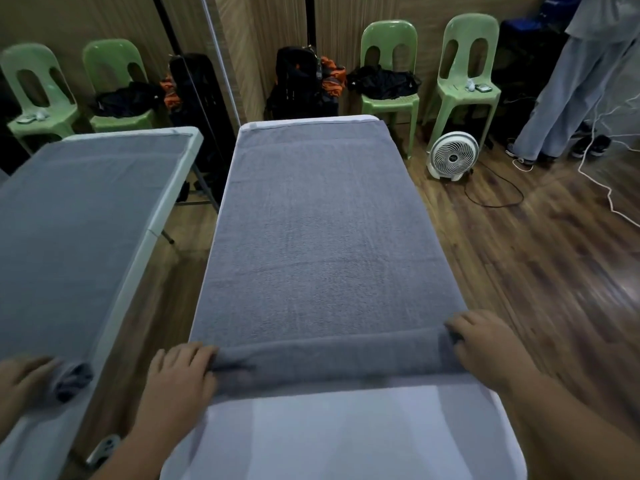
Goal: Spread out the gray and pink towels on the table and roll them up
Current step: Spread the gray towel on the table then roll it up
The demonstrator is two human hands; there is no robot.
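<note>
Head view: gray towel [318, 237] flat on white desk [339, 434], lengthwise away from camera, covering nearly full width, far end close to desk's far edge. Terry texture, darker band near far hem. Near end rolled into low, thin tube across the width, w/ bare desk showing nearer than the roll. Left hand [183, 372] on roll's left end, fingers spread and curled over fabric; right hand [485, 344] on right end, fingertips tucked into the fold. Both pressing on towel, well apart, one per end. Mirror [104, 202] at left repeating desk, towel, a hand. Two green chairs [391, 64] against far wall, dark bag [382, 83] on seat of one, small items on other. White fan [453, 155] on wood floor beside them.
</note>
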